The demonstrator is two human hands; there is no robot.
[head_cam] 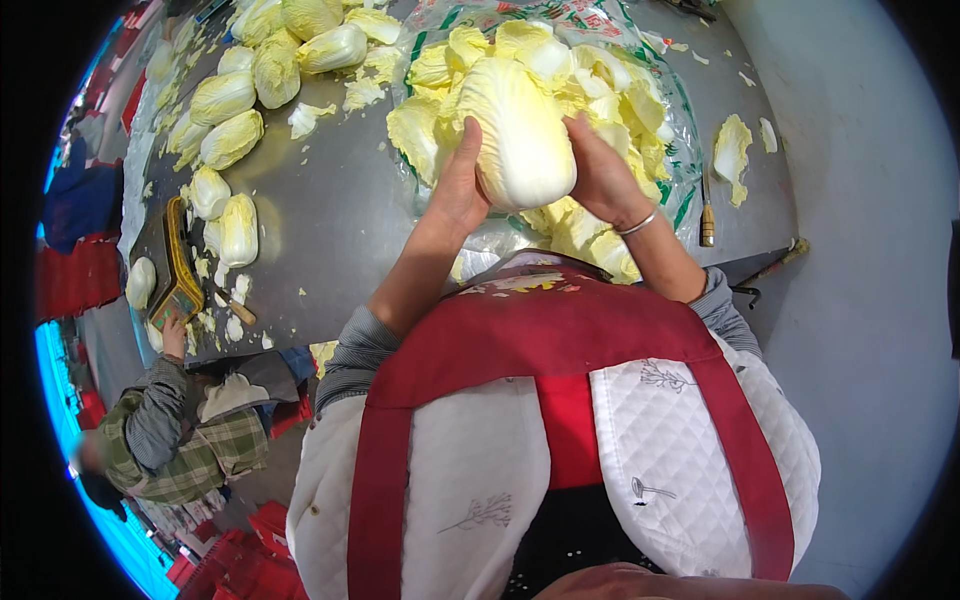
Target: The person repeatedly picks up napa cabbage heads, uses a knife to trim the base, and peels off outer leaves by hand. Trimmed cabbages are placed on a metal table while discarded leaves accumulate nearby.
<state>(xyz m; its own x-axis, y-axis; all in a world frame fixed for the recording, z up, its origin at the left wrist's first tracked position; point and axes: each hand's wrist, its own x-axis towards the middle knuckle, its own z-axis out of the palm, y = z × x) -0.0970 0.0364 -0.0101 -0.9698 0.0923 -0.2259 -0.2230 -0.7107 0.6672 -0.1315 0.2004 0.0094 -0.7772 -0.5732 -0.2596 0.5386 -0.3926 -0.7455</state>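
Observation:
Between my two hands is a large napa cabbage [521, 142], pale yellow with a white base turned towards me. My left hand [461, 180] grips its left side, thumb up along the leaves. On the right side my right hand [607, 176] presses against it, a silver bangle on the wrist. Under and behind the cabbage, loose napa cabbage leaves [637, 97] lie heaped on a clear plastic bag [679, 191] with green and red print. A knife with a wooden handle [707, 225] lies to the right of the bag.
Several napa cabbages [225, 97] lie along the left of the metal table [322, 202]. A second knife [238, 307] is near its front edge. At the lower left a co-worker [172, 442] touches a yellow-edged object [180, 277]. A pale wall [862, 225] stands at right.

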